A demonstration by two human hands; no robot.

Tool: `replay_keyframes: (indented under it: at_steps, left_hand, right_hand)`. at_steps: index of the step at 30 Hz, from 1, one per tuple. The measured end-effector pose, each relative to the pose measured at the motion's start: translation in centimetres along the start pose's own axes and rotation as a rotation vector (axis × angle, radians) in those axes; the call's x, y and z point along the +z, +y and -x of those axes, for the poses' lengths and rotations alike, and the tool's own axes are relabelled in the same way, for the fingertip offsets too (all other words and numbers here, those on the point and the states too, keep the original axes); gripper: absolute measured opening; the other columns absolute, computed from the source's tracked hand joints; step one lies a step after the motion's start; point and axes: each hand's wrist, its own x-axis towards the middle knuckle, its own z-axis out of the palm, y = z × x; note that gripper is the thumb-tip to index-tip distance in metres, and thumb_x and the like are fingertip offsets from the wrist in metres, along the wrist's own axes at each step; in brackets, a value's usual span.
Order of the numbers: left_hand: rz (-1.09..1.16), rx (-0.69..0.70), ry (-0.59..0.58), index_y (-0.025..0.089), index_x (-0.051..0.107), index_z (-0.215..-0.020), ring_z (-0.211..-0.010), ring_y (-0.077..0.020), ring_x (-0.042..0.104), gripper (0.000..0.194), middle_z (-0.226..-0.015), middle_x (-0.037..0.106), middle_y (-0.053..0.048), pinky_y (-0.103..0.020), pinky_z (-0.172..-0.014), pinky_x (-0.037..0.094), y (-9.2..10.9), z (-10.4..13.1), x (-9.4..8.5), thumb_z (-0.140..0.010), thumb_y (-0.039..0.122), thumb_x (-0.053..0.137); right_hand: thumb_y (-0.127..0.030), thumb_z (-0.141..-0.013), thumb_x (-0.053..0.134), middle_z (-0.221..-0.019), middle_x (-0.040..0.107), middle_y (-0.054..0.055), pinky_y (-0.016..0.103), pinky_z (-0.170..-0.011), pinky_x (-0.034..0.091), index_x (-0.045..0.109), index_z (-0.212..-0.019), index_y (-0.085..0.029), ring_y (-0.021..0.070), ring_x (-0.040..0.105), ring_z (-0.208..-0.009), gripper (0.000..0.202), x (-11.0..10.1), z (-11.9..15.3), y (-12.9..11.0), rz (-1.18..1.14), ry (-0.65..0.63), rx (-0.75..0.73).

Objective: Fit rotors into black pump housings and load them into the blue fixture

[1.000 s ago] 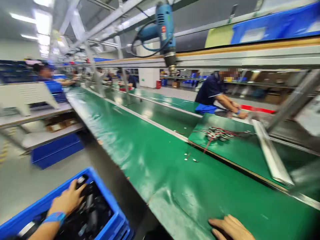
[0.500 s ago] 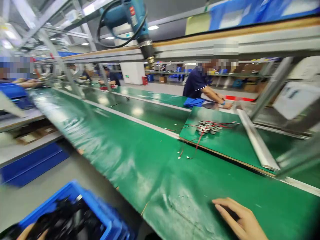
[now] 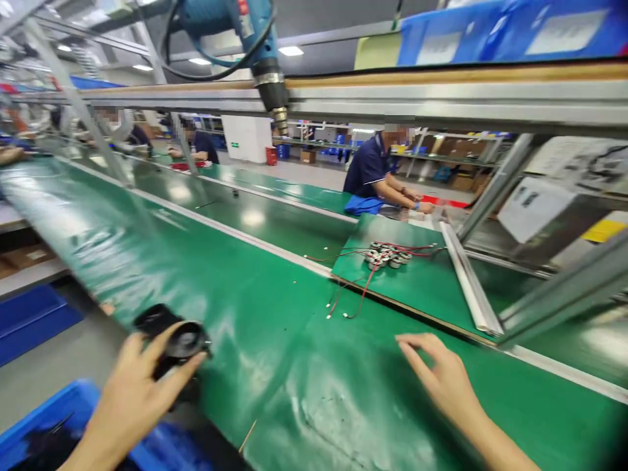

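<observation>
The worktop (image 3: pixel 294 340) is green. At eight o'clock, the part (image 3: pixel 187 341) is black and the crate (image 3: pixel 53 400) blue. At eleven, the drill (image 3: pixel 252 33) is blue; at three, the wires (image 3: pixel 367 282) show red and black.

Left hand (image 3: pixel 133 387) lifted from blue bin (image 3: pixel 59 394), holding black part (image 3: pixel 185 341).

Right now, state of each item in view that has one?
left hand: closed on black part
black part: gripped, off the bin
right hand: holding nothing visible, over green bench
blue bin: open top, black items inside
motors with red wires: piled, leads loose
drill: hanging, bit end down; on or off, cannot tell
green bench: surface wrinkled
</observation>
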Motion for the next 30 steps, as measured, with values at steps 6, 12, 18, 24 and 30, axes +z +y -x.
replay_keyframes:
  at_steps: [6,12,18,24,30]
  left_hand:
    - [-0.059,0.418,-0.449,0.038,0.054,-0.137,-0.074,-0.0226,0.07,0.044,-0.147,0.039,-0.012,-0.039,-0.068,0.055,14.0,-9.4,3.0,-0.095,0.046,0.046]
    - [-0.294,0.516,-0.465,0.033,0.06,-0.134,-0.095,-0.0314,0.072,0.046,-0.14,0.051,-0.016,-0.044,-0.082,0.055,15.1,-13.5,6.6,-0.088,0.032,0.057]
    - [-0.313,0.533,-0.308,0.037,0.064,-0.132,-0.124,-0.0426,0.058,0.057,-0.152,0.046,-0.016,-0.055,-0.095,0.047,15.2,-14.7,6.8,-0.076,0.044,0.073]
    - [0.107,0.688,0.079,0.03,0.055,-0.14,-0.12,-0.033,0.06,0.058,-0.144,0.053,-0.014,-0.049,-0.095,0.051,19.4,-11.3,6.7,-0.088,0.056,0.061]
    - [0.349,0.931,-0.017,0.03,0.059,-0.131,-0.113,-0.0276,0.063,0.042,-0.133,0.063,-0.01,-0.041,-0.091,0.055,25.3,-5.5,8.2,-0.091,0.041,0.063]
  right_hand:
    - [-0.052,-0.099,0.044,-0.13,0.063,0.011,0.048,-0.101,0.042,0.062,-0.128,-0.023,0.03,0.054,-0.12,0.044,-0.4,-13.7,1.3,0.357,0.079,0.192]
    - [-0.053,-0.103,0.033,-0.146,0.054,0.009,0.045,-0.118,0.02,0.046,-0.147,-0.021,0.0261,0.04,-0.139,0.056,5.9,-24.0,0.0,0.446,-0.112,0.134]
    - [-0.063,-0.099,0.032,-0.126,0.065,0.026,0.063,-0.114,0.013,0.053,-0.139,-0.004,0.0385,0.053,-0.126,0.074,10.1,-27.9,-0.7,0.492,-0.265,0.191]
    - [-0.072,-0.096,0.032,-0.112,0.071,0.015,0.052,-0.118,0.007,0.071,-0.109,-0.016,0.0291,0.054,-0.12,0.069,7.2,-21.8,-0.1,0.52,-0.307,-0.058]
    - [-0.072,-0.094,0.04,-0.129,0.062,0.012,0.053,-0.114,0.017,0.077,-0.087,-0.021,0.0285,0.045,-0.128,0.063,2.8,-18.0,1.0,0.575,-0.267,-0.242]
